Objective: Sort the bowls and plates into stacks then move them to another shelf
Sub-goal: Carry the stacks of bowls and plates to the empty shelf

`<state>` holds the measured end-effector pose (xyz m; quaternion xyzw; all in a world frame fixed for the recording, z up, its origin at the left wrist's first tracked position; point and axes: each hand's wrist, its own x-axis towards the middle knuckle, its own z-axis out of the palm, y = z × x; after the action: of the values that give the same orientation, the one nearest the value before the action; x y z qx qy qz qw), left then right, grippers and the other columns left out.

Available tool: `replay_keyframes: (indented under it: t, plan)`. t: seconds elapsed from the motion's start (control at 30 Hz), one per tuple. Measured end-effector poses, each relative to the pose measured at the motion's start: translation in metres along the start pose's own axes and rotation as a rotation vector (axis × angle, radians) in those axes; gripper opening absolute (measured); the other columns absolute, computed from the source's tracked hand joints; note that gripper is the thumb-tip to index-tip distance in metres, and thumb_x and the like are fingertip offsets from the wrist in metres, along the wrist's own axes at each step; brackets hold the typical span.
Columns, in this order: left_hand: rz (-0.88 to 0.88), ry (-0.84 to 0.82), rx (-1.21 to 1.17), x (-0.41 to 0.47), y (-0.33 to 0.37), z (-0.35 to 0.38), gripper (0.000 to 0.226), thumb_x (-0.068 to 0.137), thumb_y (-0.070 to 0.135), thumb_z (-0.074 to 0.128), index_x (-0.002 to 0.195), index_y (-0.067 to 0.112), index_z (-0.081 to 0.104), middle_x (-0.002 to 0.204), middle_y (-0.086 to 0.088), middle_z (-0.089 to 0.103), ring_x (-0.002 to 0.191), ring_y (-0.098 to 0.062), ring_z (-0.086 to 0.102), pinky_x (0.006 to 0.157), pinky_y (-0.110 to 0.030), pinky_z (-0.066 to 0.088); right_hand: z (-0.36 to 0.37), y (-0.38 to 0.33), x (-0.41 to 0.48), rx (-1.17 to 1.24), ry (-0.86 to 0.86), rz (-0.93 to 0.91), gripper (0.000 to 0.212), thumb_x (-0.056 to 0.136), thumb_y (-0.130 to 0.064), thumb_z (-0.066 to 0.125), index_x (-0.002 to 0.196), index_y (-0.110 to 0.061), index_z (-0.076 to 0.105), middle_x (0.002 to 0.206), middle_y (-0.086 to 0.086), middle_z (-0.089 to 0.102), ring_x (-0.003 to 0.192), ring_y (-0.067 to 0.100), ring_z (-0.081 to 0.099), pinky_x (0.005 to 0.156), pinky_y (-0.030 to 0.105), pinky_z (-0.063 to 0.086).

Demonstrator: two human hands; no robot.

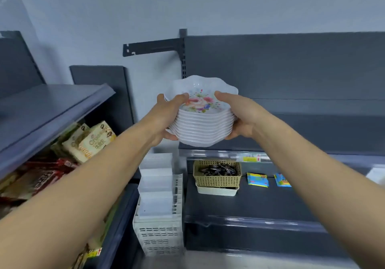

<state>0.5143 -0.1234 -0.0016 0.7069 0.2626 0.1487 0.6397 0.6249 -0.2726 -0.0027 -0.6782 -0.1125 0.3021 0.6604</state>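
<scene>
A stack of bowls (205,126), white with wavy rims and nested close, is held up in the air at about chest height, clear of every surface. The top bowl (200,102) shows a painted flower spray inside. The left hand (169,118) grips the stack's left side, thumb hooked over the top rim and fingers curled beneath the bottom bowl. The right hand (241,115) does the same on the other side, so the pile is clamped between both palms.

The sorting of these bowls looks done, and the step in hand seems to be the carry to a new shelf. The dark grey shelf (312,127) just behind and below the stack is the likely spot. The next move calls for keeping the pile level, lowering its base flat onto the board, then sliding the fingers out from under it without tipping it.

A bare shelf bracket (154,47) juts out above and to the left, well apart from the stack. One level down sit a beige basket (216,175) of small dark items, nested in a white basket (216,190), and two blue packets (257,180) beside them. White crates (158,206) stand on the floor between the units. On the left, another grey shelf (52,106) overhangs snack boxes (93,139). None of these appears to block the way
</scene>
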Motion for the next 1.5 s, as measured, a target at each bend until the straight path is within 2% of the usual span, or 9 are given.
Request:
replay_keyframes:
  t: [0.1,0.23,0.4,0.5,0.63,0.83,1.03,1.27,1.5]
  plan:
    - [0.013,-0.066,0.013,0.013,0.005,0.057,0.049,0.088,0.051,0.055,0.124,0.025,0.034,0.114,-0.001,0.061,0.097,-0.024,0.065,0.083,-0.054,0.056,-0.057,0.000,0.003,0.016,0.061,-0.005,0.032,0.085,-0.042,0.065,0.108,-0.020,0.063,0.098,0.005,0.070,0.081,0.025,0.065,0.069,0.040,0.052]
    - [0.019,-0.138,-0.004,0.029,0.016,0.135,0.053,0.088,0.049,0.056,0.129,0.025,0.034,0.118,0.002,0.061,0.103,-0.025,0.064,0.086,-0.057,0.054,-0.135,-0.002,0.009,0.037,0.118,-0.017,0.025,0.085,-0.040,0.065,0.101,-0.021,0.063,0.098,0.004,0.070,0.082,0.026,0.064,0.073,0.042,0.050]
    - [0.043,-0.233,0.001,0.046,0.027,0.220,0.043,0.089,0.047,0.057,0.121,0.029,0.034,0.108,0.009,0.059,0.096,-0.017,0.063,0.087,-0.055,0.054,-0.220,-0.003,0.011,0.075,0.222,-0.027,0.023,0.084,-0.037,0.065,0.100,-0.020,0.062,0.090,0.003,0.071,0.076,0.024,0.066,0.064,0.039,0.055]
    - [0.040,-0.295,0.010,0.057,0.033,0.265,0.040,0.090,0.042,0.058,0.120,0.028,0.035,0.107,0.008,0.060,0.096,-0.018,0.063,0.087,-0.055,0.054,-0.264,-0.001,0.012,0.100,0.272,-0.042,0.020,0.085,-0.035,0.064,0.099,-0.020,0.063,0.088,0.003,0.071,0.077,0.024,0.066,0.073,0.046,0.054]
    - [0.032,-0.403,0.014,0.077,0.039,0.324,0.041,0.089,0.035,0.059,0.123,0.027,0.036,0.108,0.006,0.061,0.100,-0.022,0.063,0.087,-0.057,0.053,-0.316,0.002,0.013,0.133,0.373,-0.051,0.028,0.085,-0.034,0.063,0.108,-0.019,0.062,0.097,0.006,0.071,0.083,0.027,0.066,0.080,0.053,0.051]
    - [0.067,-0.580,0.030,0.111,0.049,0.410,0.051,0.085,0.040,0.062,0.127,0.027,0.036,0.108,0.008,0.061,0.095,-0.020,0.064,0.084,-0.054,0.055,-0.389,-0.001,0.016,0.160,0.546,-0.059,0.036,0.084,-0.035,0.065,0.116,-0.019,0.060,0.096,0.005,0.072,0.083,0.027,0.067,0.078,0.050,0.054]
    - [0.087,-0.730,0.067,0.138,0.060,0.489,0.051,0.085,0.043,0.062,0.127,0.028,0.036,0.111,0.007,0.062,0.099,-0.020,0.064,0.085,-0.054,0.055,-0.454,-0.003,0.017,0.174,0.708,-0.074,0.021,0.084,-0.031,0.066,0.100,-0.019,0.062,0.095,0.008,0.072,0.096,0.031,0.069,0.082,0.062,0.051]
    - [0.076,-0.810,0.074,0.142,0.069,0.589,0.046,0.087,0.040,0.061,0.123,0.027,0.036,0.108,0.006,0.062,0.098,-0.021,0.064,0.084,-0.054,0.055,-0.547,-0.001,0.013,0.205,0.786,-0.037,0.025,0.084,-0.030,0.067,0.104,-0.017,0.060,0.096,0.009,0.070,0.087,0.031,0.068,0.079,0.057,0.054]
    - [0.068,-0.755,0.034,0.133,0.075,0.707,0.049,0.084,0.039,0.065,0.122,0.029,0.036,0.108,0.007,0.061,0.099,-0.020,0.063,0.085,-0.056,0.054,-0.670,-0.004,0.010,0.164,0.761,-0.039,0.037,0.084,-0.030,0.067,0.116,-0.016,0.055,0.101,0.009,0.069,0.089,0.030,0.067,0.083,0.059,0.052]
